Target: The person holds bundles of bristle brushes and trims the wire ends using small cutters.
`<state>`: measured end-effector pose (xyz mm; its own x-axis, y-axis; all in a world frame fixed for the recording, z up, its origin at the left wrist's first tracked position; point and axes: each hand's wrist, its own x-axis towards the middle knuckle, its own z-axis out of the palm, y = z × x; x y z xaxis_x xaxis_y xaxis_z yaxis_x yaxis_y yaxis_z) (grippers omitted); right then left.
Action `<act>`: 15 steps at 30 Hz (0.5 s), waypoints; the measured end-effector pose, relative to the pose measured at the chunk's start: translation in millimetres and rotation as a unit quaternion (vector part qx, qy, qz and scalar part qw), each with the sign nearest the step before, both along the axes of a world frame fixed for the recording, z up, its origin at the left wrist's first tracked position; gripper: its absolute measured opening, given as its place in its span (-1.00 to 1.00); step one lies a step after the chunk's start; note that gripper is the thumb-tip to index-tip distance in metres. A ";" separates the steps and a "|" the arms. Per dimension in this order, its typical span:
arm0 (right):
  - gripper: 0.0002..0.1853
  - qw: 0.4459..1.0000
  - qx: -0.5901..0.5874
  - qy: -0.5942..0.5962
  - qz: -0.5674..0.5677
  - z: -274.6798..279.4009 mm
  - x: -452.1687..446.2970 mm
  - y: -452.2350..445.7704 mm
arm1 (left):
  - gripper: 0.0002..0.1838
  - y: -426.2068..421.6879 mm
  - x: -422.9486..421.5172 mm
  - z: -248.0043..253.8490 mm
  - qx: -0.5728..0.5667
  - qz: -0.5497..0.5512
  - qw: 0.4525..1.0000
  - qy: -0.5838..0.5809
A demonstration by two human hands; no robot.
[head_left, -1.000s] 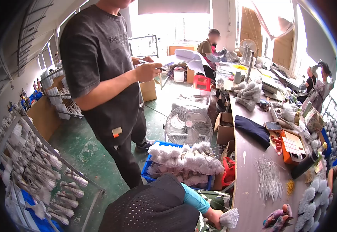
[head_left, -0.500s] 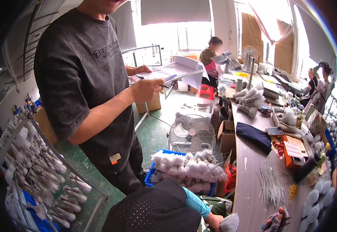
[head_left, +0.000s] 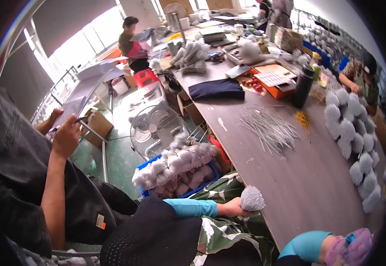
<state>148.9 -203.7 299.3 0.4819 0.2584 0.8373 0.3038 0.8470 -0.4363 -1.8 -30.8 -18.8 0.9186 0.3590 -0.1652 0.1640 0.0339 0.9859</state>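
Note:
My left hand [head_left: 232, 207], in a turquoise sleeve, is closed around a bundle of thin white strands [head_left: 252, 198]. The strand ends face the camera, beside the table's near edge and above my camouflage-patterned apron. My right hand [head_left: 350, 248], in a pinkish-purple glove, is at the lower right near the table edge. It is blurred, and its fingers cannot be made out. A loose pile of thin white strands [head_left: 268, 128] lies on the table, with yellow bands [head_left: 302, 119] next to it. Many similar bundles [head_left: 353, 133] are heaped along the table's right side.
A blue crate [head_left: 146, 165] full of white bundles stands left of the table [head_left: 255, 170], near a floor fan [head_left: 155, 128]. A dark bottle [head_left: 303, 86], orange box [head_left: 276, 91] and dark cloth [head_left: 217, 90] lie farther up. A person [head_left: 20, 177] with papers stands close at left; others work beyond.
The view has swung right and tilted, bringing more of the table in. My right hand has moved to the lower right and blurred. My left hand still holds the bundle.

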 end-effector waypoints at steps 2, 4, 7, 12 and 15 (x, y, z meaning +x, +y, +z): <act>-0.72 0.991 0.073 -0.092 0.068 4.8 -4.4 14.8 | -0.54 0.4 0.4 5.0 0.027 0.000 1.000 0.007; -0.78 0.995 0.031 -0.042 0.085 -18.2 -13.7 25.1 | -0.56 -4.1 3.2 -4.7 0.010 0.022 1.000 -0.005; -0.64 0.943 -0.310 0.105 -0.061 -84.8 -20.5 29.4 | -0.53 1.3 2.1 17.7 -0.021 -0.028 0.997 0.062; -0.66 0.874 -0.430 0.189 -0.124 -134.5 -30.6 42.7 | -0.51 4.1 -0.1 22.2 0.081 -0.041 0.996 0.007; -0.63 0.822 -0.504 0.234 -0.123 -161.6 -38.7 35.6 | -0.51 10.6 -2.2 21.4 0.138 -0.054 0.985 -0.085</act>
<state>110.2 -168.1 137.8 0.8323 0.5532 -0.0358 0.0101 -0.0797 -0.9968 -4.0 -20.2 2.6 0.9596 0.2684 0.0839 -0.0154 -0.2476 0.9687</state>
